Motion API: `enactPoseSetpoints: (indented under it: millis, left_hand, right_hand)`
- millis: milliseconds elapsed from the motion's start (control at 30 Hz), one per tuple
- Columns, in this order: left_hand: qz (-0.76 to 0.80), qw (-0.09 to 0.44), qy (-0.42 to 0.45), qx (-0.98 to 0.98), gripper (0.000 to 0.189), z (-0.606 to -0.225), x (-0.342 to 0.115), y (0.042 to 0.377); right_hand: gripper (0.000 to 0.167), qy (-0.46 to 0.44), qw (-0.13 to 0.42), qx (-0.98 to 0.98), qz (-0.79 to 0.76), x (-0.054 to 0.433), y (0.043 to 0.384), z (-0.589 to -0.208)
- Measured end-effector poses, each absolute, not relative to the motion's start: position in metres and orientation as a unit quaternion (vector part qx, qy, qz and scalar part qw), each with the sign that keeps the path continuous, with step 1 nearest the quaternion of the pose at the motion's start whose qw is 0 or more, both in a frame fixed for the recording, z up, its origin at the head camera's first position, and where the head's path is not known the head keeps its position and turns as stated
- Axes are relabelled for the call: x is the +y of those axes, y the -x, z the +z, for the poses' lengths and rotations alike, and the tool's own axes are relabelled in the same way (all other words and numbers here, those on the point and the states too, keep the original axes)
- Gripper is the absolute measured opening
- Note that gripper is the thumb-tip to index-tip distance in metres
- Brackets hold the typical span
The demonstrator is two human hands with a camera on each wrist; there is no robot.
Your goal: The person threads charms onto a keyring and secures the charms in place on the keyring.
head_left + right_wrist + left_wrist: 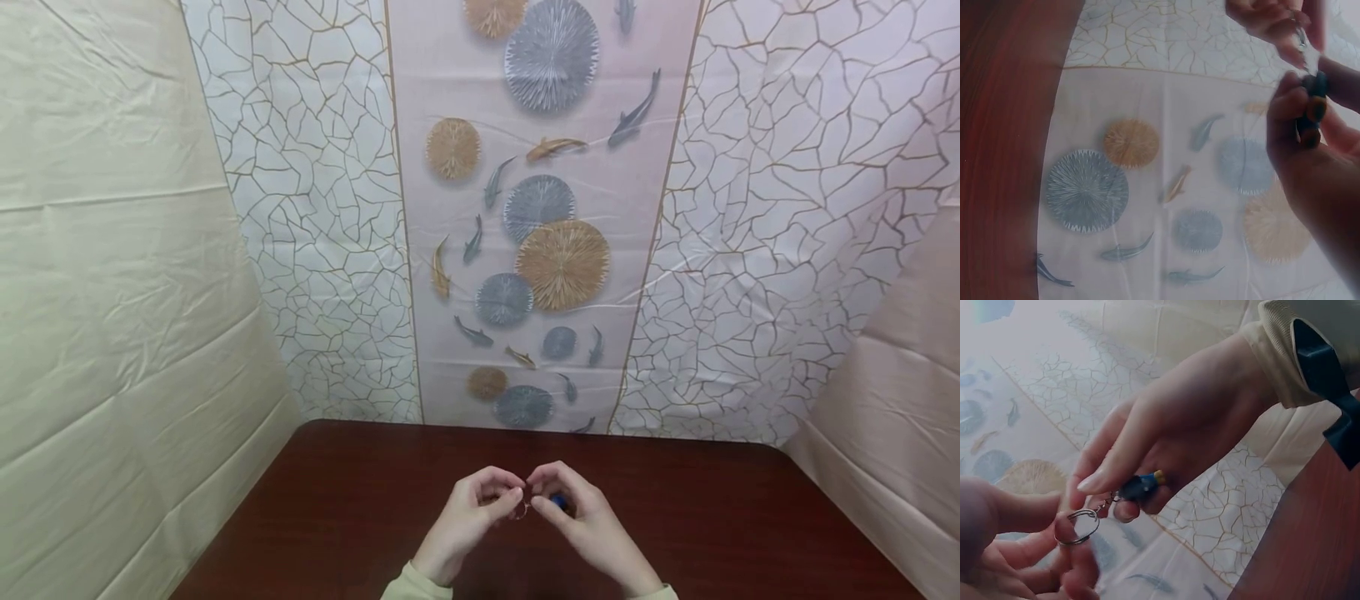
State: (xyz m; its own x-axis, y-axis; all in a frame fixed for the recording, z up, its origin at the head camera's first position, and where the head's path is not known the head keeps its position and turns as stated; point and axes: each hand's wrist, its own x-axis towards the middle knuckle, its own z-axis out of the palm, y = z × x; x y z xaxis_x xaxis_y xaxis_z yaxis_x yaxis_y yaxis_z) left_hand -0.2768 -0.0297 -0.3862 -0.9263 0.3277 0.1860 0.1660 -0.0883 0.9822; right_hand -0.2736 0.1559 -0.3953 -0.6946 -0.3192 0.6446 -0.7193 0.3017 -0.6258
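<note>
My left hand and right hand meet fingertip to fingertip above the dark table. Between them is a keychain. Fingers of the left hand pinch its silver split ring, which stands out in the left wrist view. A short metal chain joins the ring to a small dark blue charm with yellow ends. The right hand holds this charm between thumb and curled fingers. In the right wrist view the charm shows dark green-blue with orange rounded ends, partly covered by the fingers.
A dark red-brown table lies below the hands. Behind it hangs a patterned cloth with fish and round shapes. Plain beige cloth closes the left side, and another beige cloth the right.
</note>
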Motion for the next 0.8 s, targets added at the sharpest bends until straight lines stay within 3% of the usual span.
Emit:
enactPoseSetpoints:
  millis: [167, 600, 800]
  left_hand:
    - [0.709, 0.055, -0.189, 0.678, 0.029, -0.389, -0.033, 0.279]
    - [0.646, 0.027, -0.25, 0.721, 0.015, -0.39, -0.035, 0.28]
    - [0.638, 0.033, -0.236, 0.733, 0.02, -0.389, -0.034, 0.278]
  right_hand:
    - [0.02, -0.36, 0.185, -0.765, 0.501, 0.164, 0.275, -0.395]
    - [0.021, -0.358, 0.2, -0.768, 0.493, 0.167, 0.276, -0.393]
    - [0.021, -0.356, 0.205, -0.769, 0.49, 0.166, 0.275, -0.392]
